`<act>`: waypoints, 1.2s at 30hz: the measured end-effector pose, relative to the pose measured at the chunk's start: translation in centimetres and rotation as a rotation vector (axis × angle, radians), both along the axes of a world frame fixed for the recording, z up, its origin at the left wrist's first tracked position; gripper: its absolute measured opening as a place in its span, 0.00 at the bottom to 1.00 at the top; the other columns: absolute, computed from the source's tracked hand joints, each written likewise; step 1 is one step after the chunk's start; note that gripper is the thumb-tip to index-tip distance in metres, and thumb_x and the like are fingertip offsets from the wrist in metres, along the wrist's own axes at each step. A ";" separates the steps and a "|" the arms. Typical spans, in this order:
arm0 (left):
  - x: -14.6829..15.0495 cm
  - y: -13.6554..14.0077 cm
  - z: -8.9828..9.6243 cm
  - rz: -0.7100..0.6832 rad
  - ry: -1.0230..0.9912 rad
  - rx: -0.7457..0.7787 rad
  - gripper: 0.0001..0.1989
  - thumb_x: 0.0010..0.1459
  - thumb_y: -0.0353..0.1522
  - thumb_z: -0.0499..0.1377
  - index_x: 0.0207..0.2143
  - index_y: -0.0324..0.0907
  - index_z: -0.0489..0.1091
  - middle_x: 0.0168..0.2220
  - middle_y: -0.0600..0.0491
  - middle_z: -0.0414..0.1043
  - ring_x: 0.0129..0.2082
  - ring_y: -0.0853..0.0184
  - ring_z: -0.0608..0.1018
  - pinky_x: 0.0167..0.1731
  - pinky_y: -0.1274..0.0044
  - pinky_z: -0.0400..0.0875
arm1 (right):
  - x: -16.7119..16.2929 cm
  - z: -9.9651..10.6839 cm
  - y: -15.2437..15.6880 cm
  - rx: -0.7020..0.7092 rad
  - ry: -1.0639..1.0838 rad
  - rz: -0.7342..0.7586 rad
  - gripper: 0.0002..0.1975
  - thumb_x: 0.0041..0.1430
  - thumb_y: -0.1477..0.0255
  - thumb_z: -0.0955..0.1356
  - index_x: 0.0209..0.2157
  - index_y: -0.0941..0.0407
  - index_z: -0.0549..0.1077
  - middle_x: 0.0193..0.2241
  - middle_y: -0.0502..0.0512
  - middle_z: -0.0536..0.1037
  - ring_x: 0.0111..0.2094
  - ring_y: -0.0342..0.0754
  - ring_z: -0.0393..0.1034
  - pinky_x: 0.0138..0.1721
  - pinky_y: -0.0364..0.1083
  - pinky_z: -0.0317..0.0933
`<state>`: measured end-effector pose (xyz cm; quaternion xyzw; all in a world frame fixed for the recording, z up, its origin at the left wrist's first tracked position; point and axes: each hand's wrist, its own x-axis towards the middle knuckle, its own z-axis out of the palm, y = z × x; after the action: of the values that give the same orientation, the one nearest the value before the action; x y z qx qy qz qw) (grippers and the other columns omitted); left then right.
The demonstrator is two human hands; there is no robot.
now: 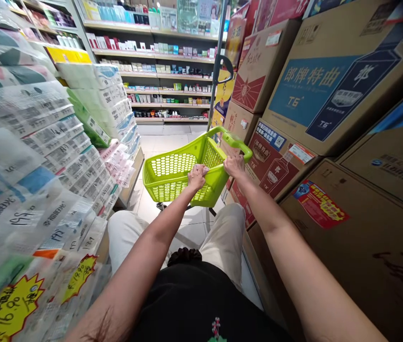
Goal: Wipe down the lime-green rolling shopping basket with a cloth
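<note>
A lime-green shopping cart (162,164) with a perforated plastic basket stands sideways in front of my legs, its handle end to the right. No goods show inside the basket. My left hand (197,176) is closed over the near rim, around the middle of the cart's side. Near the handle corner, my right hand (235,166) grips the cart, fingers wrapped over the green edge. Part of the wheels and dark frame shows under the basket.
Stacked packs of tissue paper (55,128) line the left side, with yellow price signs (12,308) at lower left. Large cardboard boxes (315,85) rise on the right. Shelves of small goods (158,76) stand ahead, beyond a tiled floor (167,135). A dark post (215,71) rises behind the cart.
</note>
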<state>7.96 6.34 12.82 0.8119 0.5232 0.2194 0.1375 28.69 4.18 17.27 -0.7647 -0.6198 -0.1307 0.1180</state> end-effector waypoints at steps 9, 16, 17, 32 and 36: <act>4.5 -0.4 0.2 -0.236 -0.144 0.102 0.34 0.55 0.17 0.51 0.63 0.44 0.65 0.62 0.41 0.63 0.58 0.54 0.70 0.60 0.61 0.66 | -0.4 -0.6 0.0 0.046 -0.056 0.018 0.23 0.68 0.68 0.56 0.47 0.64 0.78 0.47 0.72 0.80 0.51 0.63 0.66 0.55 0.56 0.53; -3.8 0.3 -2.0 -0.354 -0.072 0.219 0.32 0.52 0.14 0.48 0.57 0.43 0.68 0.58 0.45 0.68 0.57 0.59 0.72 0.61 0.66 0.68 | -0.6 -0.9 0.1 0.080 -0.035 0.049 0.25 0.68 0.68 0.54 0.46 0.61 0.79 0.45 0.70 0.80 0.50 0.66 0.68 0.56 0.60 0.54; -4.0 0.3 -1.9 -0.335 -0.044 0.220 0.32 0.53 0.15 0.48 0.57 0.42 0.68 0.57 0.44 0.68 0.56 0.59 0.73 0.60 0.66 0.69 | -0.7 -1.0 0.2 0.079 -0.037 0.045 0.25 0.67 0.68 0.54 0.48 0.60 0.79 0.45 0.70 0.80 0.50 0.67 0.69 0.57 0.62 0.54; -7.4 -0.5 -3.8 -0.272 0.041 0.288 0.30 0.58 0.17 0.49 0.62 0.40 0.69 0.57 0.40 0.69 0.56 0.55 0.72 0.60 0.64 0.68 | -0.1 -1.0 0.9 0.012 -0.048 0.059 0.24 0.72 0.67 0.54 0.52 0.61 0.76 0.51 0.68 0.78 0.55 0.61 0.67 0.62 0.59 0.54; -5.4 -0.8 -2.9 -0.188 0.107 0.235 0.30 0.57 0.17 0.51 0.61 0.38 0.69 0.57 0.37 0.68 0.56 0.51 0.71 0.57 0.60 0.69 | -0.6 -1.2 1.3 -0.010 -0.017 0.037 0.27 0.74 0.64 0.52 0.51 0.65 0.74 0.53 0.72 0.76 0.55 0.60 0.65 0.63 0.58 0.49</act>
<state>2.58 5.55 9.95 0.8784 0.4220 0.2218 0.0337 28.09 5.52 16.05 -0.7525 -0.6355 -0.1320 0.1114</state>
